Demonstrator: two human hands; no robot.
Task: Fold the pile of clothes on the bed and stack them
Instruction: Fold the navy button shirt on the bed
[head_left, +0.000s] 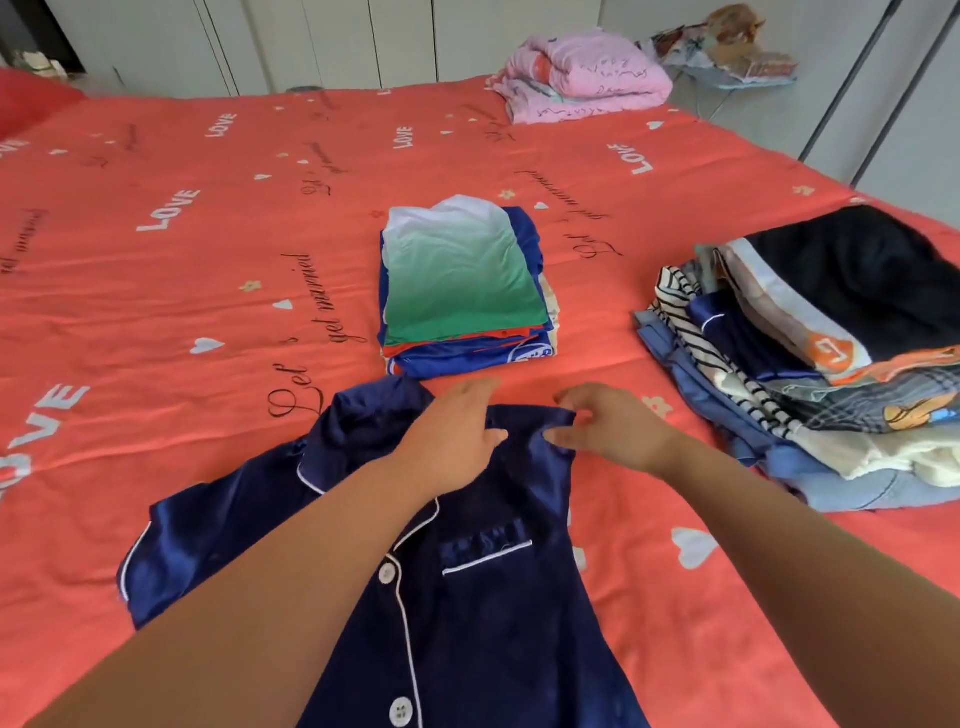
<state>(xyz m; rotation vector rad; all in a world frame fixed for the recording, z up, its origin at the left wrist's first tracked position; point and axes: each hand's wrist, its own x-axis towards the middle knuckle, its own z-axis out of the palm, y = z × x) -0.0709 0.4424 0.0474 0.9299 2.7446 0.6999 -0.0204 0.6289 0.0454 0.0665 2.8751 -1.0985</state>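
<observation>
Maybe halfway, I'd say: neat folded clothes stack (462, 291) just beyond the grip, rumpled unfolded pile (810, 374) off to its right. The right hand (610, 431) pinches the navy satin pyjama shirt (467, 597) at its shoulder; the left hand (454, 434) lies flat on it.

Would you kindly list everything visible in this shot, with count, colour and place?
pyjama shirt: one, navy with white piping, spread on the near part of the bed.
folded stack: one, green-white top over blue garments, mid-bed.
unfolded pile: one, black, striped, blue and cream, right side of the bed.
pink bedding: one bundle, pink, far side of the bed.
bed sheet: one, coral red with white print, covering the bed.
cupboard doors: several, pale grey, behind the bed.
left hand: one, rests on the shirt's collar.
right hand: one, pinches the shirt's shoulder.
</observation>
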